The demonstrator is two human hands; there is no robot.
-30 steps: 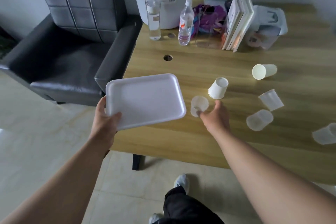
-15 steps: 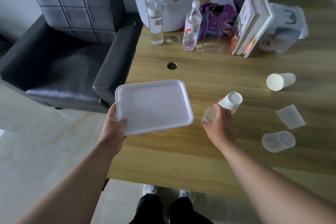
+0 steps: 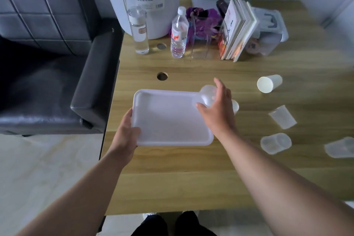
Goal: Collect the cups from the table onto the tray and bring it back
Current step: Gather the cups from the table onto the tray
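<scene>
My left hand (image 3: 125, 136) grips the near left corner of a white rectangular tray (image 3: 168, 120), held level over the wooden table (image 3: 191, 178). A clear plastic cup (image 3: 207, 95) is in my right hand (image 3: 218, 109), held over the tray's far right corner. A white paper cup (image 3: 235, 106) peeks out just behind that hand. Another white paper cup (image 3: 268, 86) lies on its side further right. Clear cups lie on the table at the right: one (image 3: 283, 117), one (image 3: 275, 142) and one (image 3: 340, 147) at the frame edge.
A large white bin (image 3: 143, 2), a glass bottle (image 3: 138, 30), a water bottle (image 3: 179, 34), a purple bag (image 3: 205, 23), books (image 3: 237, 30) and a clear box (image 3: 268, 32) line the table's back. A round cable hole (image 3: 162, 76) is nearby. A black armchair (image 3: 47, 63) stands left.
My right hand lifted the clear cup off the table and carried it left over the tray's far right corner. The tray moved right, further over the table.
</scene>
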